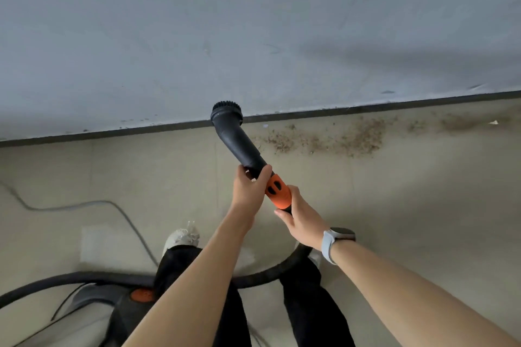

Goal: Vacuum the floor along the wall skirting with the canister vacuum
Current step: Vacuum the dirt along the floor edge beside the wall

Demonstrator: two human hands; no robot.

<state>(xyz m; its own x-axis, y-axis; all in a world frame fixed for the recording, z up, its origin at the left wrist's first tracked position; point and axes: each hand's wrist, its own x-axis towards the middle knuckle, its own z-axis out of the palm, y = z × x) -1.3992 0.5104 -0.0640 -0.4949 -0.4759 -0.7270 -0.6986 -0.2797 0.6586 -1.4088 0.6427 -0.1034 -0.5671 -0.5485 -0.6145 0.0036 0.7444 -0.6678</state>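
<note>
A black vacuum nozzle [239, 141] with a round brush head [226, 110] points at the dark skirting [112, 132] under the grey wall. My left hand [249, 187] grips the nozzle's lower end. My right hand [298, 217] holds the orange handle section [277, 191] just behind it. The black hose [270, 270] curves down behind my legs to the canister vacuum [127, 310] at the lower left. Brown dust and crumbs [332, 139] lie on the floor along the skirting, to the right of the brush.
A grey power cable [93, 204] snakes across the beige floor at left. My white shoe [180, 236] and black trousers are below the hands. A small scrap [494, 122] lies by the skirting at far right.
</note>
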